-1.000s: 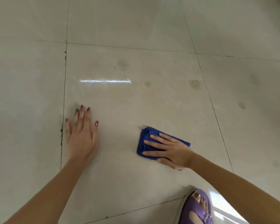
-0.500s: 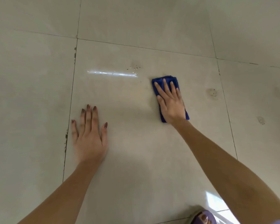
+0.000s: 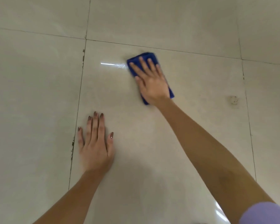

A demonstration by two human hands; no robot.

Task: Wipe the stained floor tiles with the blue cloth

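- Since the last frames, your right hand [image 3: 152, 83] has pushed the blue cloth [image 3: 143, 57] away from you and to the left, up to the far end of the tile [image 3: 192, 88]; the faint stain that lay by the streak of glare is now under the cloth or gone, and you cannot tell which.
- Your right hand lies flat on top of the cloth, fingers spread and straight, pressing it to the floor rather than gripping it.
- You see the folded cloth poking out beyond your fingertips and at the heel of your palm; its left edge sits just beside the bright streak of reflected light [image 3: 111, 64].
- Your left hand [image 3: 95, 143] rests palm down on the same tile, fingers extended and holding nothing, just beside the left grout line [image 3: 78, 110], well apart from the cloth.
- One round, brownish stain [image 3: 232, 101] remains near the right edge of that tile, well apart from the cloth.
- Dark marks dot the left grout line near your left hand and higher up.
- Motion blur softens the cloth's edges.
- At the bottom right corner you see a lilac sleeve [image 3: 263, 214].
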